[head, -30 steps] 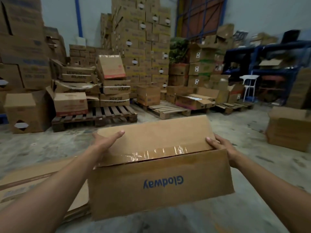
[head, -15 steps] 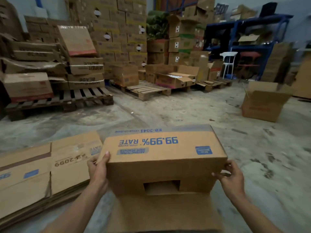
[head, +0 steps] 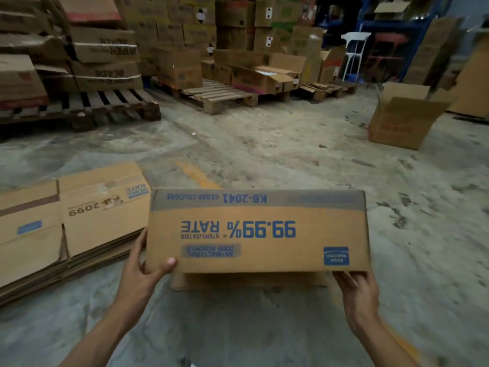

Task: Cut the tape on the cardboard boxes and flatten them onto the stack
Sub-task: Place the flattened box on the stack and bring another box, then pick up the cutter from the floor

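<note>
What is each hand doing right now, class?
Left hand: grips the cardboard box at its left end, thumb on the printed face.
Right hand: grips the box's lower right corner.

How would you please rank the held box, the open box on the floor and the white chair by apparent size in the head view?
1. Held box, though nearness to the camera inflates it.
2. Open box.
3. White chair, far back, so its true size is unsure.

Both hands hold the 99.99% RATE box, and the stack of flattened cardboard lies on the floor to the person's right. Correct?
Not quite. The head view shows the stack of flattened cardboard to the person's left. The left hand and right hand do hold the 99.99% RATE box.
</note>
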`<act>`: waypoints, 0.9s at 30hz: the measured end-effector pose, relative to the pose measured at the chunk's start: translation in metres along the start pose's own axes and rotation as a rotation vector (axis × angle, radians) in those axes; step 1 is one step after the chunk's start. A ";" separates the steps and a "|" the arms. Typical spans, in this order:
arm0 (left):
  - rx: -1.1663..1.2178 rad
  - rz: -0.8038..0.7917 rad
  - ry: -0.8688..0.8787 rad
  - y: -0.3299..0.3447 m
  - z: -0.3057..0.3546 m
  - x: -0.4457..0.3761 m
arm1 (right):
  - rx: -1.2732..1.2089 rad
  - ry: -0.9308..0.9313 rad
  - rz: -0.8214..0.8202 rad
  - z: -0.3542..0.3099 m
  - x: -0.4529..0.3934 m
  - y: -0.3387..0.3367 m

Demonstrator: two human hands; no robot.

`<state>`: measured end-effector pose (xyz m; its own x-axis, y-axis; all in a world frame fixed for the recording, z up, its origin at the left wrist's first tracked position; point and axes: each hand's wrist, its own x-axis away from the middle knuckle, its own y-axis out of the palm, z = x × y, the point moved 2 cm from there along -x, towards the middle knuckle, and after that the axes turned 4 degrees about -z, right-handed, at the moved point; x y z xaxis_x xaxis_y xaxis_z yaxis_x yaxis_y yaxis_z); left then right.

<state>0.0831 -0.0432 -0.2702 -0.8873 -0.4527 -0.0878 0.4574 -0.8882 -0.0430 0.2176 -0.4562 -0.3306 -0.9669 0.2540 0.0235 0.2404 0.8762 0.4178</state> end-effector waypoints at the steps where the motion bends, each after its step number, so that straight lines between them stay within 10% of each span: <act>1: -0.050 -0.027 -0.019 -0.001 -0.005 0.004 | -0.167 0.114 -0.001 0.002 0.007 -0.004; 4: -0.200 -0.141 -0.083 0.000 -0.020 0.013 | -0.255 0.304 -0.048 0.015 0.023 -0.014; 10: -0.206 -0.313 -0.352 0.017 -0.022 0.015 | 0.520 0.432 0.074 0.037 0.034 -0.024; 15: -0.200 -0.207 -0.568 0.025 -0.036 0.012 | 0.619 0.480 0.035 0.054 0.038 -0.021; 22: -0.209 -0.262 -0.472 0.033 -0.037 0.009 | 0.953 0.392 -0.920 0.091 0.125 0.057; 27: -0.211 -0.307 -0.251 0.032 -0.027 0.006 | 1.503 -0.094 -1.333 0.123 0.177 0.093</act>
<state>0.0944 -0.0720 -0.2991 -0.9587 -0.1989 0.2034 0.1497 -0.9607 -0.2339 0.0795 -0.2796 -0.3989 -0.5712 -0.7469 0.3405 -0.5712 0.0637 -0.8183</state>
